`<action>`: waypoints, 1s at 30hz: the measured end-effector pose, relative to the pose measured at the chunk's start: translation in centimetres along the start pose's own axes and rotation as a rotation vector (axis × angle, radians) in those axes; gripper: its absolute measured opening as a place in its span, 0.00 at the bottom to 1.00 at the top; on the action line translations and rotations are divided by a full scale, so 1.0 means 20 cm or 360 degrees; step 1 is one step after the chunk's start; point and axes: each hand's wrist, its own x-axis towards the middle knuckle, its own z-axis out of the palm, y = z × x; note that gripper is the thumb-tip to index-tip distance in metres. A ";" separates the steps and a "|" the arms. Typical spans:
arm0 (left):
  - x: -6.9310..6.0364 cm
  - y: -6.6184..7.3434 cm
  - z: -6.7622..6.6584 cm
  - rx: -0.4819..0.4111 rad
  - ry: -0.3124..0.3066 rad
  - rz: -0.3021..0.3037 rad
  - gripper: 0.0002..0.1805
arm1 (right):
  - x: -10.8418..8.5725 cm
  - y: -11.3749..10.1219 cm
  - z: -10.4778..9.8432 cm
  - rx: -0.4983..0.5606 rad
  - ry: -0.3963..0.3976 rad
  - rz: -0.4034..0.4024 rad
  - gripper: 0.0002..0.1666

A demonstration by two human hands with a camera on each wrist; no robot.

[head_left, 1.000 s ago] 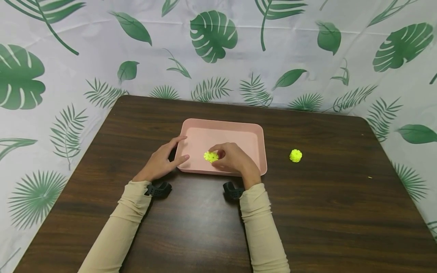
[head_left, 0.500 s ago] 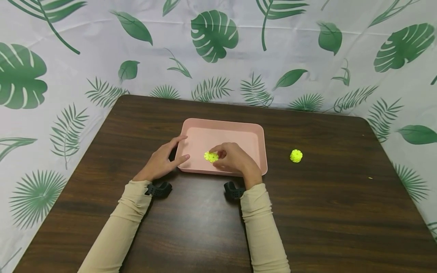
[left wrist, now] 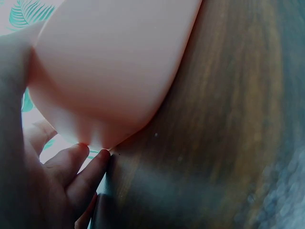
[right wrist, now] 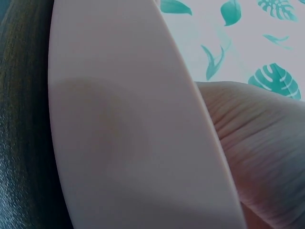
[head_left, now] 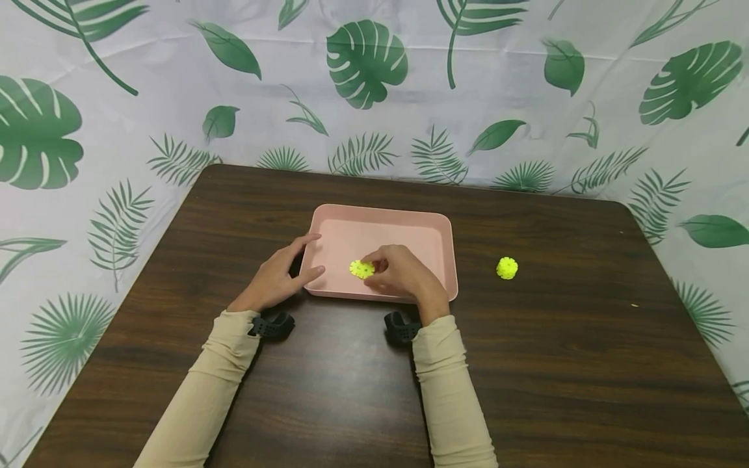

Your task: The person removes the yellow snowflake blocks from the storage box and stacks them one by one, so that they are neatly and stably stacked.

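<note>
A shallow pink tray (head_left: 404, 218) sits on the dark wooden table. My left hand (head_left: 275, 276) holds its left end, with the thumb and index finger over the rim. In the left wrist view, other fingertips (left wrist: 102, 155) touch the tray's outer wall (left wrist: 114, 71). Above the tray floor, the thumb and fingers of my right hand (head_left: 400, 270) pinch a bright yellow, flower-shaped disc (head_left: 361, 269) with small holes. The right wrist view shows the tray's outer wall (right wrist: 124, 119) and part of the right hand (right wrist: 262, 143) behind the rim; the disc is hidden there.
Right of the tray, a stack of similar yellow discs (head_left: 506, 268) stands on the wooden table (head_left: 562, 364). A small pale speck (head_left: 634, 305) lies farther right. Black wrist mounts (head_left: 400, 326) sit close to the tray's front side. A leaf-patterned cloth (head_left: 409, 97) hangs behind the table.
</note>
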 end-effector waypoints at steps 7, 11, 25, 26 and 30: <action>0.00 0.00 0.01 -0.0009 -0.0007 -0.0001 0.40 | -0.02 0.01 -0.02 -0.0046 0.0059 -0.0012 0.20; 0.00 0.01 0.00 -0.0015 -0.0006 0.0008 0.40 | -0.03 0.01 -0.06 -0.0083 0.0138 -0.0059 0.19; -0.01 0.01 0.00 -0.0023 0.0003 0.0011 0.40 | -0.25 0.07 -0.33 -0.0077 0.0574 -0.0048 0.14; -0.01 0.01 0.00 -0.0024 0.0004 0.0012 0.40 | -0.27 0.08 -0.35 -0.0080 0.0606 0.0001 0.16; -0.01 0.01 0.00 -0.0028 0.0006 0.0020 0.40 | -0.37 0.17 -0.43 -0.0082 0.0747 0.0119 0.21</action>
